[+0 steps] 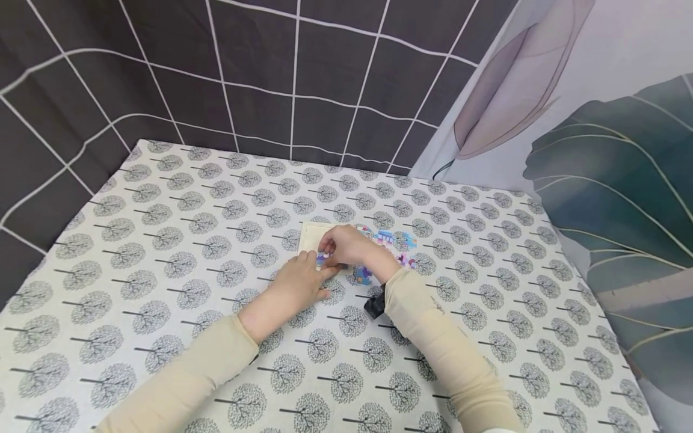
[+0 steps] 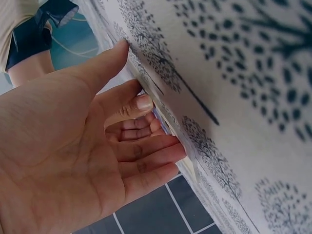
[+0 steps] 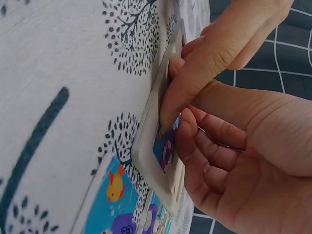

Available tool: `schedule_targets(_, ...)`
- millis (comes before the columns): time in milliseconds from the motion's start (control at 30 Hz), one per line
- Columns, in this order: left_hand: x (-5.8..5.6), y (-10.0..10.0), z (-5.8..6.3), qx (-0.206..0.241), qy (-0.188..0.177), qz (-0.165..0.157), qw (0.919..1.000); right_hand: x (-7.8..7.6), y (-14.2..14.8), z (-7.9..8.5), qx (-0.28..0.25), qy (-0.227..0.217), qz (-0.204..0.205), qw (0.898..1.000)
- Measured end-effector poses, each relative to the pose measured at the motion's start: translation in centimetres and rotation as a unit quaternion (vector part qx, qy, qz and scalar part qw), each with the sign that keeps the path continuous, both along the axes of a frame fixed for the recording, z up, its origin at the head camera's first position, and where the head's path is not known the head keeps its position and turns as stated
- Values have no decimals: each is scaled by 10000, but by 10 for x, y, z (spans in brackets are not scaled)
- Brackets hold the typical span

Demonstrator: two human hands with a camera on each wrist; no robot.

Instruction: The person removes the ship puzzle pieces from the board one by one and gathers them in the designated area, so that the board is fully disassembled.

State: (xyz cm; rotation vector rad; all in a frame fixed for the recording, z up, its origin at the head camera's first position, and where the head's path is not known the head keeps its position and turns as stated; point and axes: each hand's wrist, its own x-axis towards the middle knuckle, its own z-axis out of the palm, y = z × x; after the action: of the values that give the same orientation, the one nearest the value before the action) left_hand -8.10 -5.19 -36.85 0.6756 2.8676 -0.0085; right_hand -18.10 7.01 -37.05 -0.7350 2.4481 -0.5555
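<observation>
A cream puzzle board (image 1: 308, 236) lies flat on the tablecloth, with a blue and purple puzzle piece (image 3: 166, 146) inside its raised rim. My right hand (image 1: 349, 243) reaches over the board from the right. Its fingers are curled, and the fingertips hold the puzzle piece's edge in the right wrist view. From the left, my left hand (image 1: 300, 279) lies along the board's near side. Its fingers are fairly straight, and one fingertip presses at the piece. In the left wrist view the left palm (image 2: 83, 146) shows, with the fingertips right at the board's edge.
Several loose colourful puzzle pieces (image 1: 385, 237) lie right of the board, some partly hidden by my right arm. A blue piece with an orange fish (image 3: 116, 185) is close to the board's corner. The tree-print tablecloth (image 1: 178, 240) reaches back to a dark checked curtain (image 1: 260, 66).
</observation>
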Motion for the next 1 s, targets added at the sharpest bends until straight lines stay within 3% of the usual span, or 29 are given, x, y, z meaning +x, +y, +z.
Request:
schedule_targets(267,-1,0,5,141,-302,111,9994,2,0,1,-14,-12,-67,10000)
schedule_targets(500,-1,0,7,215,-535,149,9982,3,5,-1,-272,248,217,9991)
schedule_targets(733,-2,0,6,280,-495,154,9983,4,9,-2,-491,787,737,9930)
schedule_targets(1000,-1,1,5,124,-461,181,9987,8,16,-5,-849,1118,773,9871)
